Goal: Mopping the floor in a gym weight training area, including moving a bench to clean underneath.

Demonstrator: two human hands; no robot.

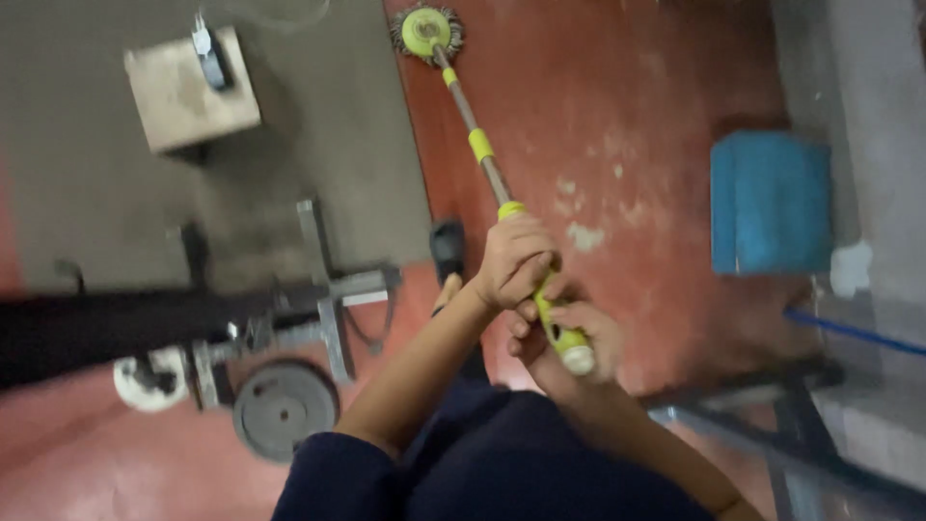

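A: Mop (425, 31), long-handled, yellow-green fittings, round head with dark fringe, resting on the red floor (666, 116) at the top of the view, beside the grey floor section.

B: Hands?

A: Left hand (514, 260), grip clenched around the pole just below the yellow collar. Right hand (569, 338), grip closed on the yellow handle end, close to the body.

B: Surroundings?

A: Blue block (770, 205) to the right, well apart from the mop head. Weight plate (285, 407) and metal frame (333, 299) to the left. Wooden box (190, 92) on the grey section.

B: Handling note?

A: Judged best worked with both hands kept apart on the pole, head flat on the floor, strokes clear of the frame.
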